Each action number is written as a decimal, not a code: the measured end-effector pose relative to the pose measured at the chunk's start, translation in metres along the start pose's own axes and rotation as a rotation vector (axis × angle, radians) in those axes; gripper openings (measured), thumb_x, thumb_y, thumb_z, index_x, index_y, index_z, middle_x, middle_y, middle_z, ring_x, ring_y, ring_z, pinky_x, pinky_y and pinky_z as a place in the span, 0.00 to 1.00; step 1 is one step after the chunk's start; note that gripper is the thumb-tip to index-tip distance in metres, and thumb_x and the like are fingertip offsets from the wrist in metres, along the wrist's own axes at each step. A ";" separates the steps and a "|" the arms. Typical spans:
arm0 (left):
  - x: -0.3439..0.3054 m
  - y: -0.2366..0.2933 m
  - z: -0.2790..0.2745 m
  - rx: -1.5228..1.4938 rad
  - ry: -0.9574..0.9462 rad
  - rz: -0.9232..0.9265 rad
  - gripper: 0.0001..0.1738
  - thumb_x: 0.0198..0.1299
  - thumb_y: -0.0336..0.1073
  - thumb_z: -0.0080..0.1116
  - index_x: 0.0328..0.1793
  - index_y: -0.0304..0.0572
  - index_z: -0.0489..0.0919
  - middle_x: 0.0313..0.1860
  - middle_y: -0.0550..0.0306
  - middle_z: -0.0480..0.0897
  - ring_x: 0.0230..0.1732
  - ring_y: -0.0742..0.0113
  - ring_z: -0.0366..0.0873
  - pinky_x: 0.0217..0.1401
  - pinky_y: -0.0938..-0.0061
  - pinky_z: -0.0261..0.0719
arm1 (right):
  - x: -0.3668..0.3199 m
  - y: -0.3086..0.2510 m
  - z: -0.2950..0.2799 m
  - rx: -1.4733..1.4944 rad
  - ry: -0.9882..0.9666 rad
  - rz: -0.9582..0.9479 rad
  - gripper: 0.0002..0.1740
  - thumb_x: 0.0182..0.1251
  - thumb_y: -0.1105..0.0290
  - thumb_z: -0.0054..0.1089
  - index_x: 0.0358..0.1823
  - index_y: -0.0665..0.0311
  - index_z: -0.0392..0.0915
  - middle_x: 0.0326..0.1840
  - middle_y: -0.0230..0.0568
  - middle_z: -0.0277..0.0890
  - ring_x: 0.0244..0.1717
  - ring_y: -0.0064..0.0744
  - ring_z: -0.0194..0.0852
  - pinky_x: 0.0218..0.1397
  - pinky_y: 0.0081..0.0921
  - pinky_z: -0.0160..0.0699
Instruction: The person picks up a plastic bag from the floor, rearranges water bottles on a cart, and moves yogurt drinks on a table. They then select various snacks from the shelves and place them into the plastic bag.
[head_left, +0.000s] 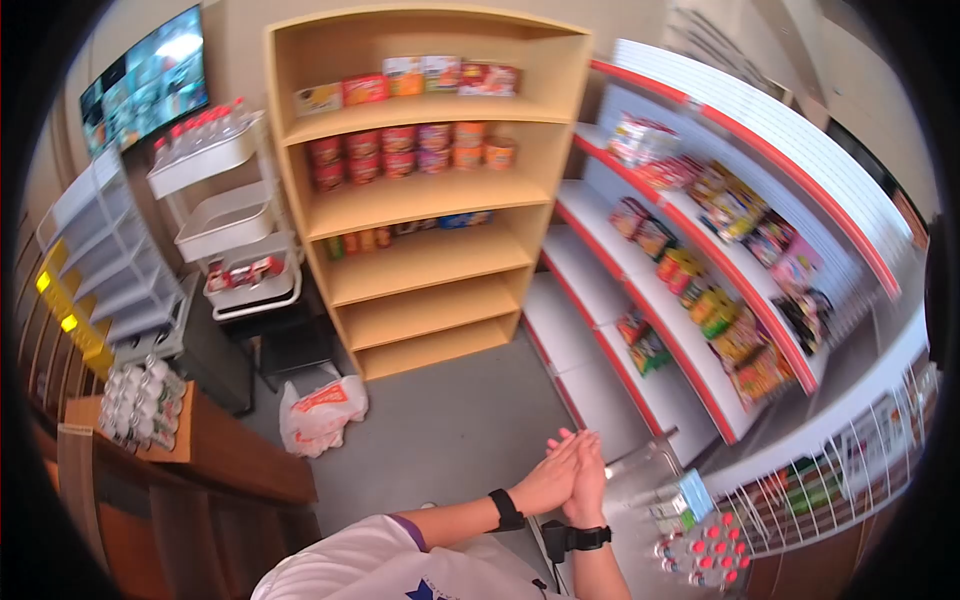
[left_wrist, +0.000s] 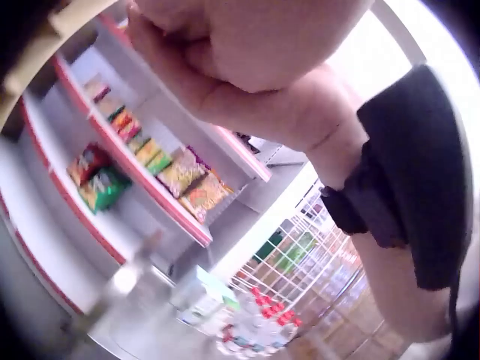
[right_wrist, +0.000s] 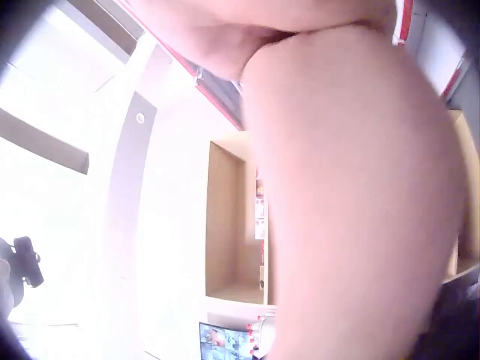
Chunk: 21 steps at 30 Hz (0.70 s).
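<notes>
My left hand (head_left: 550, 480) and right hand (head_left: 590, 478) are pressed palm to palm in front of me, fingers straight and pointing away, with nothing held between them. Each wrist wears a black strap (head_left: 506, 510). They hover over the grey floor (head_left: 450, 430) near the low end of the white and red shelves (head_left: 640, 400). The left wrist view shows the right wrist's black band (left_wrist: 409, 180) and hand skin above it. In the right wrist view, blurred skin fills most of the picture.
A wooden shelf unit (head_left: 420, 200) with cup noodles stands ahead. Snack packets (head_left: 720, 310) line the shelves on the right. A wire basket (head_left: 850, 480) and red-capped bottles (head_left: 705, 560) sit lower right. A white bag (head_left: 320, 410), a white cart (head_left: 235, 220) and a wooden counter (head_left: 220, 440) are left.
</notes>
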<state>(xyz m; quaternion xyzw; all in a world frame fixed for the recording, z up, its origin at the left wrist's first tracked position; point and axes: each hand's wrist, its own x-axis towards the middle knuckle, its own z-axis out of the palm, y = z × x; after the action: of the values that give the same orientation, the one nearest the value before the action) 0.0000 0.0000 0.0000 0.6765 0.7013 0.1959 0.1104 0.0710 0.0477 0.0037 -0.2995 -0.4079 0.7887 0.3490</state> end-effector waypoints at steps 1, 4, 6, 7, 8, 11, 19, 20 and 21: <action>0.010 0.012 0.004 -0.106 0.179 0.094 0.31 0.67 0.38 0.38 0.73 0.30 0.53 0.74 0.39 0.54 0.76 0.50 0.46 0.78 0.62 0.41 | 0.003 -0.017 -0.015 -0.006 0.008 0.006 0.27 0.74 0.52 0.40 0.68 0.59 0.55 0.64 0.45 0.64 0.55 0.42 0.73 0.57 0.40 0.75; -0.024 -0.104 -0.051 -0.166 0.287 0.161 0.31 0.63 0.34 0.40 0.71 0.25 0.55 0.73 0.37 0.54 0.76 0.48 0.49 0.78 0.61 0.43 | 0.058 0.031 0.090 0.126 -0.073 0.036 0.26 0.74 0.52 0.39 0.65 0.62 0.61 0.62 0.46 0.66 0.55 0.41 0.72 0.58 0.39 0.74; -0.018 -0.110 -0.060 -0.464 0.342 0.206 0.33 0.59 0.33 0.46 0.71 0.30 0.58 0.73 0.40 0.57 0.74 0.46 0.51 0.78 0.62 0.45 | 0.082 0.019 0.105 0.172 -0.105 -0.019 0.28 0.74 0.50 0.40 0.63 0.64 0.63 0.59 0.45 0.68 0.55 0.40 0.71 0.63 0.40 0.69; -0.027 -0.114 -0.090 -0.468 0.357 0.141 0.33 0.59 0.33 0.46 0.71 0.30 0.58 0.73 0.40 0.57 0.74 0.46 0.51 0.78 0.62 0.45 | 0.094 0.022 0.116 0.219 -0.084 -0.061 0.29 0.73 0.48 0.41 0.62 0.65 0.63 0.57 0.44 0.69 0.55 0.40 0.70 0.66 0.41 0.65; -0.034 -0.115 -0.123 -0.661 0.141 0.143 0.30 0.61 0.35 0.45 0.70 0.37 0.61 0.73 0.43 0.58 0.74 0.47 0.51 0.77 0.61 0.45 | 0.108 0.028 0.112 0.320 -0.130 -0.021 0.29 0.72 0.48 0.41 0.62 0.64 0.63 0.57 0.44 0.69 0.56 0.39 0.69 0.67 0.40 0.64; -0.028 -0.141 -0.140 -0.677 0.210 0.191 0.27 0.63 0.39 0.46 0.70 0.51 0.65 0.73 0.49 0.58 0.75 0.48 0.50 0.77 0.59 0.44 | 0.137 0.045 0.119 0.497 -0.333 0.022 0.33 0.72 0.46 0.40 0.67 0.63 0.58 0.67 0.46 0.61 0.65 0.39 0.61 0.72 0.40 0.57; -0.020 -0.243 -0.154 0.036 0.618 0.165 0.31 0.62 0.48 0.50 0.72 0.57 0.63 0.74 0.51 0.57 0.75 0.49 0.49 0.76 0.51 0.44 | 0.146 0.045 0.232 0.357 -0.575 0.172 0.40 0.73 0.42 0.29 0.74 0.65 0.44 0.78 0.47 0.39 0.78 0.40 0.34 0.78 0.36 0.34; -0.017 -0.251 -0.154 0.046 0.621 0.133 0.31 0.62 0.48 0.50 0.72 0.57 0.63 0.74 0.51 0.57 0.75 0.49 0.49 0.76 0.51 0.44 | 0.149 0.039 0.238 0.403 -0.655 0.209 0.39 0.73 0.43 0.31 0.74 0.64 0.44 0.78 0.45 0.39 0.78 0.39 0.36 0.79 0.36 0.35; -0.011 -0.261 -0.154 0.017 0.682 -0.114 0.33 0.62 0.51 0.50 0.73 0.55 0.61 0.74 0.51 0.57 0.76 0.51 0.48 0.75 0.51 0.44 | 0.154 0.033 0.243 0.453 -0.732 0.243 0.38 0.73 0.45 0.33 0.74 0.63 0.44 0.78 0.44 0.39 0.77 0.38 0.38 0.79 0.36 0.35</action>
<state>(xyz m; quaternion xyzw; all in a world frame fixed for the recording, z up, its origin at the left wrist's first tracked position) -0.3002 -0.0323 0.0265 0.5327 0.7362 0.3982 -0.1252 -0.2122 0.0504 0.0657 0.0375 -0.2835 0.9474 0.1434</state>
